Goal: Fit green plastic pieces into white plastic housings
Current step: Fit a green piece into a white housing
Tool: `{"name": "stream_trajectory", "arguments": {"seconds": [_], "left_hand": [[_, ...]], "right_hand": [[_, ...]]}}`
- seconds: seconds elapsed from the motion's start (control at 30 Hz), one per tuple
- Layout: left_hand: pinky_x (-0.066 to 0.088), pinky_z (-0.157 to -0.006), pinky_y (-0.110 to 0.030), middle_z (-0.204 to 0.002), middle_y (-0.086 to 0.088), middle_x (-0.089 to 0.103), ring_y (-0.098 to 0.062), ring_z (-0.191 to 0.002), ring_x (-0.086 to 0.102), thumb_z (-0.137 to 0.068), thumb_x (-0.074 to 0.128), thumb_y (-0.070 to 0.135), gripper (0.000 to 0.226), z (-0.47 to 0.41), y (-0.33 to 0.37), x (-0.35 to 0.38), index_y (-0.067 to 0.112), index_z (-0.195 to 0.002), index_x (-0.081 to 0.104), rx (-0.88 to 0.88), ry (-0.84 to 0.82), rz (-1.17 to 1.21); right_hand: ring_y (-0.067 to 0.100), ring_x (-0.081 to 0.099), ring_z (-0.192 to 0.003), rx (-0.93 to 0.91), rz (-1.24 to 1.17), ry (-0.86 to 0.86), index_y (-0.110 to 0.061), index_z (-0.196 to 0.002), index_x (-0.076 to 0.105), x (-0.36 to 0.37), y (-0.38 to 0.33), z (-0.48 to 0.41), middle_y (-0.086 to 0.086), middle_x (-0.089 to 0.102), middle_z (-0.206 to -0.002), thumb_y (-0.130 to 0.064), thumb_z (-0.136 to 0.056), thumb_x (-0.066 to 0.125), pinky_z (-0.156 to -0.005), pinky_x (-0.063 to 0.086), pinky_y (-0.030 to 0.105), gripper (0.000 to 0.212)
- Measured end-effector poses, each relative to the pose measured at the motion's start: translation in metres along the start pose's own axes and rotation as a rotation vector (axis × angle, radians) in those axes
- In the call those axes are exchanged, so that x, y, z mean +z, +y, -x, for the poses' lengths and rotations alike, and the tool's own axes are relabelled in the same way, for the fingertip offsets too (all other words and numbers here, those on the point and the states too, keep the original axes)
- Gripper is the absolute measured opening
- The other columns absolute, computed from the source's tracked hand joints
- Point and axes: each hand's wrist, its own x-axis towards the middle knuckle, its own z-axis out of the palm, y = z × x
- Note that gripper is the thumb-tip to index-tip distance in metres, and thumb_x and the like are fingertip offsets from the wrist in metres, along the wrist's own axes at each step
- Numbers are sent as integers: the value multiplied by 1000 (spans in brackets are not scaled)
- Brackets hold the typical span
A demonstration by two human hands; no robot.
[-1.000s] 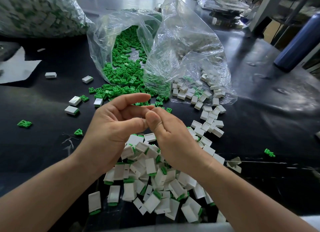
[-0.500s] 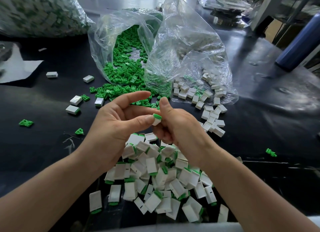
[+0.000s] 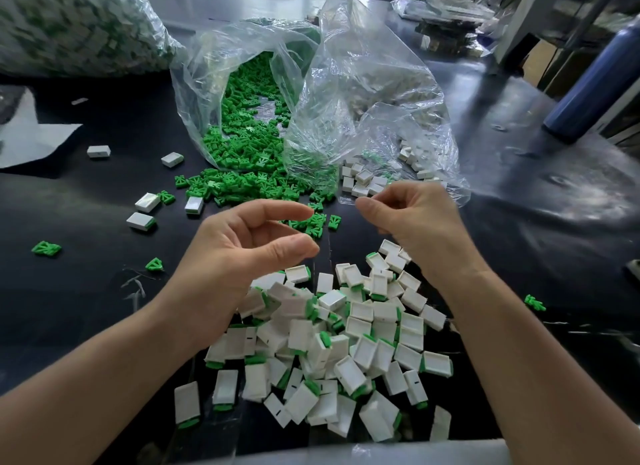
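Observation:
A heap of loose green pieces (image 3: 242,177) spills from a clear bag (image 3: 204,66) onto the black table. Empty white housings (image 3: 360,184) lie at the mouth of a second clear bag (image 3: 381,100) to its right. Close to me sits a pile of white housings with green ends (image 3: 329,343). My left hand (image 3: 249,242) hovers above that pile's left side, thumb and fingers loosely curved, holding nothing. My right hand (image 3: 419,222) is up by the empty housings, its fingers loosely curled, with nothing visible in them.
A big bag of finished parts (image 3: 69,24) fills the far left. Stray housings (image 3: 140,221) and green pieces (image 3: 46,248) dot the left of the table, beside a white sheet (image 3: 31,142). A blue bottle (image 3: 588,83) stands at the far right.
The two hands held a housing with a green end together; now they have parted and are empty. The right hand moved up and right toward the empty housings.

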Motion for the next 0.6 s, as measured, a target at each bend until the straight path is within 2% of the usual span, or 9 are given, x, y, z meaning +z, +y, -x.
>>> {"name": "stream_trajectory", "arguments": {"seconds": [0.07,0.17,0.27,0.37,0.47,0.5,0.6], "left_hand": [[54,-68,-18,-72,-2,73,-12,-75,70,-60,73,22,24,-1,-1,-1,33,-81,75,-2,36,-15],[54,-66,-19,-72,-2,73,-12,-75,70,-63,67,23,20,-3,-1,-2,33,-79,75,-9,67,-37],[54,-63,-18,-71,-2,73,-12,-74,70,-65,66,22,18,-3,-1,-3,31,-78,75,-11,67,-34],[53,-61,-18,-70,-2,72,-12,-73,70,-65,66,22,18,-3,0,-4,30,-78,75,-13,72,-19],[54,-61,-18,-70,-3,72,-12,-72,70,-65,66,21,19,-3,-1,-4,30,-79,75,-15,75,-14],[54,-61,-18,-70,-3,72,-12,-73,70,-65,65,21,19,-4,-1,-4,30,-78,75,-16,74,-14],[54,-62,-18,-70,-2,72,-13,-73,70,-66,65,22,18,-4,-1,-4,31,-78,75,-21,71,-26]], "right_hand": [[0,51,-55,20,78,43,-21,-62,62,-10,6,-6,-10,58,-58,-23,-76,73,-58,43,17,18],[4,52,-60,54,257,-4,-24,-66,61,-21,12,-11,-9,58,-64,-17,-76,71,-63,44,23,16],[8,57,-77,108,392,-97,-27,-73,64,-23,16,-11,-13,59,-74,-23,-76,70,-76,47,27,8],[11,59,-88,153,513,-175,-29,-80,65,-20,16,-10,-9,64,-87,-29,-78,68,-84,49,31,4],[15,58,-93,165,635,-186,-30,-84,65,-15,15,-10,-4,64,-93,-28,-79,66,-83,48,29,5],[16,57,-92,163,654,-187,-30,-81,62,-14,15,-9,-4,63,-93,-28,-79,66,-81,47,28,4],[16,54,-89,143,694,-201,-29,-70,51,-11,15,-8,-6,58,-89,-30,-80,66,-75,41,27,17]]}}
